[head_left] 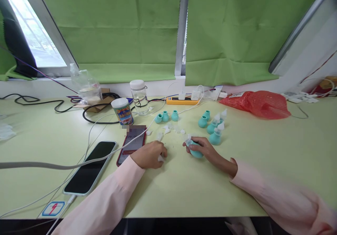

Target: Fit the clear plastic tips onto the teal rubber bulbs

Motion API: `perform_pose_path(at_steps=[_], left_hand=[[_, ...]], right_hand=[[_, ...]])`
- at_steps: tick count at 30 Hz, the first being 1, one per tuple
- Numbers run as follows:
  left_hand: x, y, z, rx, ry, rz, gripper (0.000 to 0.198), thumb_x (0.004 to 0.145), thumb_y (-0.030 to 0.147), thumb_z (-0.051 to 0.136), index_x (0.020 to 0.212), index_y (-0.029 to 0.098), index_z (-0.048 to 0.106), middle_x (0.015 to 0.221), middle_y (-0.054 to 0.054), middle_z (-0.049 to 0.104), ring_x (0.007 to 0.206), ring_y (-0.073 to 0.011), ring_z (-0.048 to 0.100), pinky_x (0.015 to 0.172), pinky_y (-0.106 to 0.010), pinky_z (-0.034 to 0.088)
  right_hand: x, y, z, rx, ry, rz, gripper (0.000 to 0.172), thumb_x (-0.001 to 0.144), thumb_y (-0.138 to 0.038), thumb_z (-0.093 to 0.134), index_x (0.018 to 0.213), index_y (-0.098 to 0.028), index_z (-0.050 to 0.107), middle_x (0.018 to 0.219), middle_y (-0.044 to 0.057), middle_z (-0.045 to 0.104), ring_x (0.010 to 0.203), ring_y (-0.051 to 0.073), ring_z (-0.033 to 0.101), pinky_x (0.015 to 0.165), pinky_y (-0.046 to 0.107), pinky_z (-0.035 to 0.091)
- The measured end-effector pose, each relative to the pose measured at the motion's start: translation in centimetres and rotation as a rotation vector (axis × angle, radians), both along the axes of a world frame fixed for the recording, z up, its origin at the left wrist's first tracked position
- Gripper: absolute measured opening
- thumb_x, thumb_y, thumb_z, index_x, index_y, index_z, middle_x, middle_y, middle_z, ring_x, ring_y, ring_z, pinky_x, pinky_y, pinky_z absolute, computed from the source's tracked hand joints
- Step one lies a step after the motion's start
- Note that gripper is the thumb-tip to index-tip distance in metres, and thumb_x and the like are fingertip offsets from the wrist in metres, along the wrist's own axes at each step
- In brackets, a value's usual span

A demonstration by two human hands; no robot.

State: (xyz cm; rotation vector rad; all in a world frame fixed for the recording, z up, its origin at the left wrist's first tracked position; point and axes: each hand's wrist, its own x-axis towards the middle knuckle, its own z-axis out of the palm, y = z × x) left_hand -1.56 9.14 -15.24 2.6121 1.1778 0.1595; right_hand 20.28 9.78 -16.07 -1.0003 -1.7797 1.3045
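Observation:
My right hand [201, 146] is closed around a teal squeeze bulb [196, 153] with a clear collar at its top, held tilted just over the table. In my left hand [152, 154], the curled fingers pinch a small translucent white nozzle tip [160, 158]. Between and beyond the hands lie loose translucent plastic pieces [166, 129]. Behind them stand several bare teal bulbs [165, 116]. To the right, a teal bulb fitted with a pointed white tip [215, 137] stands with others like it, beside two bare bulbs [202, 121].
A phone with a red case [133, 142] and a white-cased phone [91, 168] lie left, crossed by a cable. A printed can [122, 111], a clear bottle [139, 98], an orange power strip [181, 101] and a red plastic bag [259, 104] line the back. The table's front edge is close.

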Motion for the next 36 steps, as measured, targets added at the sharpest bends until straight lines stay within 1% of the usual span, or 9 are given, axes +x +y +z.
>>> perform_pose_path(at_steps=[3,6,10,14,19,26,30,32,36], left_hand=[[0.4,0.0,-0.2,-0.006,-0.122,0.024,0.015,0.059,0.010,0.053,0.067,0.016,0.064,0.069,-0.004,0.061,0.064,-0.0146,0.055,0.060,-0.023,0.042],[1.4,-0.2,0.4,-0.009,-0.465,0.191,0.011,0.066,0.018,0.054,0.070,0.014,0.063,0.067,-0.006,0.062,0.058,-0.0142,0.055,0.056,-0.024,0.044],[2.4,-0.5,0.6,-0.298,-0.996,0.355,0.017,0.065,0.027,0.061,0.073,0.012,0.061,0.080,-0.008,0.065,0.070,-0.0166,0.060,0.064,-0.026,0.048],[2.8,-0.4,-0.2,-0.562,-1.271,0.385,0.022,0.061,0.025,0.066,0.076,0.010,0.060,0.083,-0.010,0.067,0.075,-0.0180,0.061,0.072,-0.031,0.048],[3.0,-0.2,-1.3,-0.683,-1.406,0.421,0.024,0.059,0.025,0.069,0.075,0.009,0.059,0.076,-0.008,0.068,0.074,-0.0178,0.061,0.074,-0.033,0.048],[3.5,-0.4,-2.1,-0.733,-1.502,0.480,0.023,0.058,0.023,0.069,0.073,0.009,0.058,0.073,-0.008,0.068,0.070,-0.0162,0.062,0.075,-0.034,0.049],[3.6,-0.5,-2.1,-0.714,-1.503,0.492,0.024,0.057,0.025,0.070,0.072,0.009,0.059,0.069,-0.007,0.068,0.068,-0.0164,0.062,0.075,-0.035,0.049],[3.5,-0.5,-2.0,-0.723,-1.492,0.499,0.030,0.057,0.025,0.071,0.080,0.009,0.060,0.069,-0.007,0.068,0.068,-0.0171,0.062,0.075,-0.036,0.049],[3.5,-0.5,-1.9,-0.810,-1.448,0.452,0.032,0.058,0.025,0.070,0.084,0.007,0.063,0.081,-0.010,0.067,0.074,-0.0186,0.062,0.077,-0.035,0.048]], right_hand=[[-0.2,-0.2,-0.5,0.045,-0.068,0.024,0.021,0.071,-0.029,0.050,0.056,-0.015,0.049,0.063,0.000,0.051,0.065,0.013,0.048,0.061,0.023,0.036],[-0.3,-0.5,-1.1,0.129,-0.186,0.041,0.017,0.073,-0.030,0.047,0.065,-0.015,0.052,0.063,0.000,0.050,0.063,0.013,0.046,0.059,0.023,0.034],[-0.4,-0.8,-1.5,0.227,-0.270,0.017,0.016,0.075,-0.031,0.045,0.070,-0.017,0.050,0.062,-0.001,0.046,0.058,0.011,0.041,0.054,0.022,0.032],[-0.5,-1.1,-1.4,0.303,-0.290,-0.007,0.018,0.077,-0.031,0.044,0.067,-0.017,0.046,0.061,-0.001,0.044,0.056,0.011,0.039,0.052,0.022,0.031],[-0.8,-1.4,-1.4,0.359,-0.326,-0.005,0.020,0.078,-0.032,0.042,0.065,-0.017,0.043,0.058,-0.002,0.043,0.053,0.010,0.038,0.052,0.022,0.031],[-1.1,-1.6,-1.6,0.396,-0.416,-0.055,0.019,0.078,-0.030,0.043,0.063,-0.018,0.042,0.058,-0.001,0.045,0.053,0.011,0.040,0.051,0.023,0.029],[-1.2,-1.7,-1.6,0.317,-0.361,-0.043,0.020,0.078,-0.032,0.042,0.063,-0.017,0.042,0.057,-0.002,0.044,0.053,0.010,0.039,0.050,0.023,0.029],[-1.1,-1.8,-1.6,0.248,-0.307,-0.020,0.021,0.077,-0.033,0.043,0.064,-0.017,0.043,0.057,-0.002,0.044,0.053,0.010,0.039,0.050,0.022,0.030],[-1.1,-1.8,-1.2,0.123,-0.200,0.010,0.026,0.076,-0.038,0.046,0.062,-0.016,0.045,0.058,-0.002,0.045,0.054,0.010,0.041,0.051,0.021,0.032]])
